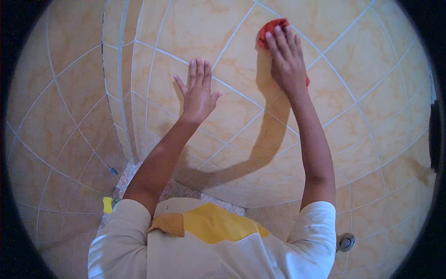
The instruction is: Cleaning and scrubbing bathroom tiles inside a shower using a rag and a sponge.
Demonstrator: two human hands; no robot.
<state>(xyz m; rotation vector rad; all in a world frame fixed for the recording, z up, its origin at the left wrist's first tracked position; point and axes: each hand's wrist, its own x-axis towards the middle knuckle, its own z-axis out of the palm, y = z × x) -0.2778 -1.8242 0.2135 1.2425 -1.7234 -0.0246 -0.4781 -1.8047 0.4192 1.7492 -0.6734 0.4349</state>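
A red cloth (266, 38) is pressed against the yellow-orange tiled wall (230, 31) under the fingers of my right hand (287, 61). Part of the cloth also shows at the far side of that wrist. My left hand (199, 90) lies flat on the same wall, lower and to the left, its fingers spread and nothing in it. Pale grout lines run between the tiles around both hands.
At the left, a wall corner carries vertical pale trim (122, 69). A yellow sponge-like block (107, 205) sits on a patterned ledge (128, 174) near my left sleeve. A round metal fixture (345, 242) is at the lower right, beside my right sleeve.
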